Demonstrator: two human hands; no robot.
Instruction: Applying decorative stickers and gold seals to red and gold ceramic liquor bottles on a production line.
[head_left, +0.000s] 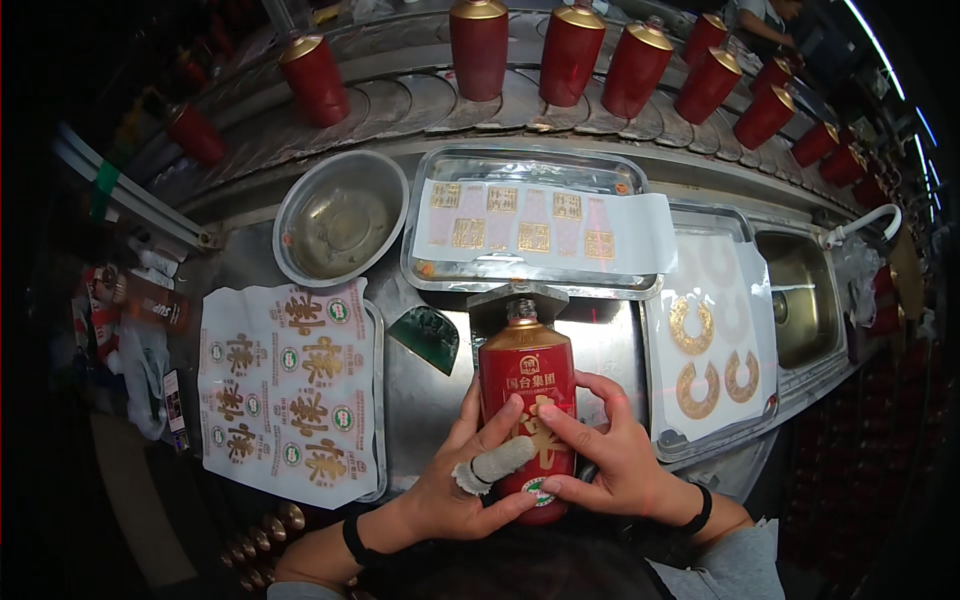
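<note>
A red bottle (500, 358) with a gold shoulder lies tilted in front of me, its neck pointing away against a small metal holder (488, 298). My left hand (440, 492) grips its left side, and one finger wears a grey cloth-like sleeve (503, 460). From the right, my right hand (622, 462) wraps round the other side. Fingertips of both hands press on the bottle's front, at the edges of a gold character decal (545, 452). Below that, a small green-and-white round sticker (540, 488) shows beside my right thumb. The bottle's underside is hidden.
Left lies a sheet of gold character decals (265, 395), with a metal bowl (385, 215) behind. A tray (425, 268) holds another decal sheet; ring-shaped decals (690, 325) lie right, near a sink (812, 325). A dark green scraper-like piece (430, 338) rests nearby. Red bottles (478, 60) line the conveyor (400, 110).
</note>
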